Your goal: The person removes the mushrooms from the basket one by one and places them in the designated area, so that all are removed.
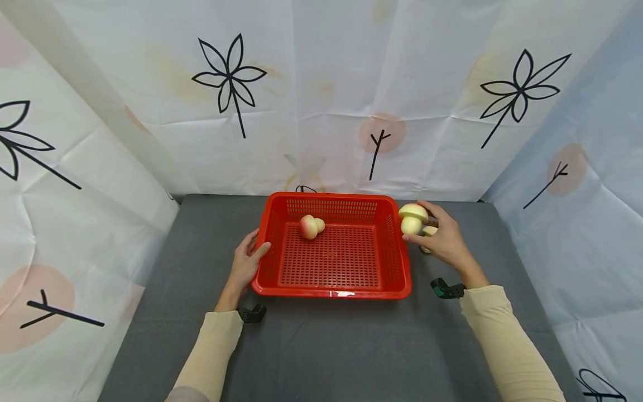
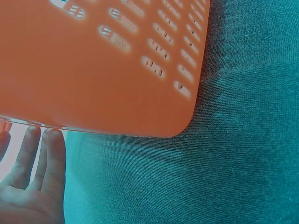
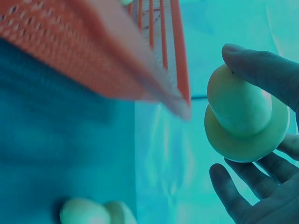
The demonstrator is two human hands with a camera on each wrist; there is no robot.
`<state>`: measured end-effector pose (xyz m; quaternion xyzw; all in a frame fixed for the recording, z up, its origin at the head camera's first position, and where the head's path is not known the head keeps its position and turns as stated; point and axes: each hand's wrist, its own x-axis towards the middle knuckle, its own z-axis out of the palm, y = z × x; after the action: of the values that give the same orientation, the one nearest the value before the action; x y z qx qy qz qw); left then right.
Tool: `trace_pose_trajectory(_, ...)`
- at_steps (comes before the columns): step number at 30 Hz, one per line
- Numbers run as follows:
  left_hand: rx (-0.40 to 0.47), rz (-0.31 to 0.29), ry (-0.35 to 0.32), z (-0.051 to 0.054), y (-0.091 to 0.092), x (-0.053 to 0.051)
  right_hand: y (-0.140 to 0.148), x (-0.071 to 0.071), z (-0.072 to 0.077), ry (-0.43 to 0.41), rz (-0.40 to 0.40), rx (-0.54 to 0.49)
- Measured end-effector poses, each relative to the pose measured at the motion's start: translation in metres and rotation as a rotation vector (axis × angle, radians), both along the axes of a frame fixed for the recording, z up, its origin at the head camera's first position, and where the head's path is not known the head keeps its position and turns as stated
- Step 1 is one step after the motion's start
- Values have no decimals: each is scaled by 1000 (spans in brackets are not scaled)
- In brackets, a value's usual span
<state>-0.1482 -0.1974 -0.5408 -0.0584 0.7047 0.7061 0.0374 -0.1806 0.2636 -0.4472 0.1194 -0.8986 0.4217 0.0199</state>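
A red plastic basket (image 1: pixel 329 257) stands on the grey table, with one pink-and-cream mushroom-shaped piece (image 1: pixel 310 227) inside at its back left. My left hand (image 1: pixel 244 265) grips the basket's left rim, thumb on top; in the left wrist view its fingers (image 2: pixel 55 144) touch the basket wall (image 2: pixel 93 93). Just beyond the basket's right rim, my right hand (image 1: pixel 442 237) holds a pale yellow mushroom (image 1: pixel 413 218) between thumb and fingers. The right wrist view shows this mushroom (image 3: pixel 240 112) held in the air beside the basket (image 3: pixel 107 56).
Another pale mushroom (image 1: pixel 428 231) lies on the table right of the basket, partly hidden by my right hand; it also shows low in the right wrist view (image 3: pixel 84 212). White cloth walls with plant drawings (image 1: pixel 326 100) surround the grey table (image 1: pixel 321 346).
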Motion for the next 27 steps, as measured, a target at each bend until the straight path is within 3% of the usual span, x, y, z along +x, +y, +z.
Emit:
trace_pose_trajectory(10,6,8,16,1,1,2,40,3,-5,-14,-102,48)
trace_pose_trajectory(18,27,1,-7,-1,0,0,68,5,-16,-11,-180,65)
trace_pose_trajectory(21,38,-7,-10,4,0,1,77,6,-21,-41,-202,69)
trace_pose_trajectory(27,18,-18,-5,24,4,8,94,9,-32,-98,-247,79)
